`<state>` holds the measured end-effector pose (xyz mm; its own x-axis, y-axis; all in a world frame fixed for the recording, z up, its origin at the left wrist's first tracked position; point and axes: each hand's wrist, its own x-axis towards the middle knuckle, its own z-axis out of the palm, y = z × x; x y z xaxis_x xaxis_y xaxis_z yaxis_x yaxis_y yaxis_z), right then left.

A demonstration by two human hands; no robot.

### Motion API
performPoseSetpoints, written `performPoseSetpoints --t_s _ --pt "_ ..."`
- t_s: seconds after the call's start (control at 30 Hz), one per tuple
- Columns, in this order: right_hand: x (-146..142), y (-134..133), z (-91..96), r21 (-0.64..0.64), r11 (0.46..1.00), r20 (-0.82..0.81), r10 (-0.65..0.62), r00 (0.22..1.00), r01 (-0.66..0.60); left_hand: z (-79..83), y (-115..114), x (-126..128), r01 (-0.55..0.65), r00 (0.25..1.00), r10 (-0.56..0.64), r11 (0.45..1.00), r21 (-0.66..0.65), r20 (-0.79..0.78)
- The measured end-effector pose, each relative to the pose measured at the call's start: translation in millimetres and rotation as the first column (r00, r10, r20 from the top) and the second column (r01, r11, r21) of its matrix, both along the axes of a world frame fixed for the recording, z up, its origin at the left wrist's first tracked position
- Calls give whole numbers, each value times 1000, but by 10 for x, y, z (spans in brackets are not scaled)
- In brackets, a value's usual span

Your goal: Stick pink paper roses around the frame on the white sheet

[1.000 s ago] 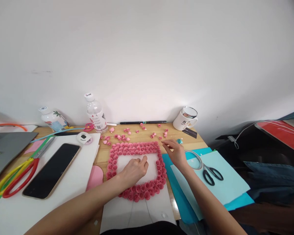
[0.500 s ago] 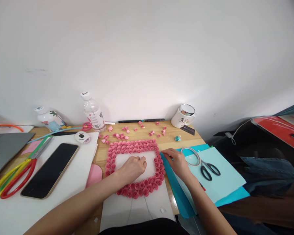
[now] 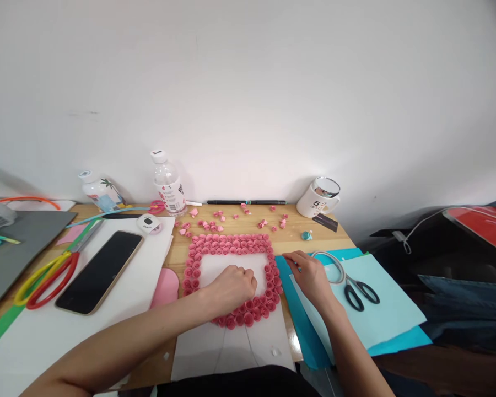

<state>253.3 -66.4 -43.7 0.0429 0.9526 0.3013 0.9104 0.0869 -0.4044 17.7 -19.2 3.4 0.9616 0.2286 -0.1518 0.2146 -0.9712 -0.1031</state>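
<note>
pink paper roses [image 3: 231, 242] framing white sheet [image 3: 231, 263]; left hand [image 3: 233, 288] curled shut inside frame, on sheet; right hand [image 3: 312, 275] resting on teal paper [image 3: 298, 314] beside scissors [image 3: 355, 286], grip impossible to tell.

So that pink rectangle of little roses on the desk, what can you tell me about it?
The rose frame is a rectangular border of small rolled pink roses, paper by the look of them, lying flat on a white sheet. Its middle is bare white. The left hand rests curled over its near right part.
</note>
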Motion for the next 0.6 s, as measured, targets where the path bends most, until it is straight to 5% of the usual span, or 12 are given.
performPoseSetpoints --t_s 0.13,0.27,0.37,0.47,0.53,0.6 --pt "18 19 -8 20 1000 -23 14 1000 -14 25 20 -112 -8 993 14 999 -43 119" --pt "79 95 -5 22 999 -24 37 999 -36 -26 280 -320 -221 877 219 974 -46 428" --pt "155 246 33 3 998 5 64 998 -64 -17 607 -547 -493 651 488 854 -165 581" --pt "210 516 104 -27 999 52 43 998 -41 12 877 -777 -713 436 709 648 -268 555" --pt "203 743 151 -50 998 57 39 998 -36 2 968 -890 -764 334 778 554 -331 533" --pt "159 968 179 -74 995 29 69 997 -66 -43 992 -953 -758 296 790 536 -371 537"
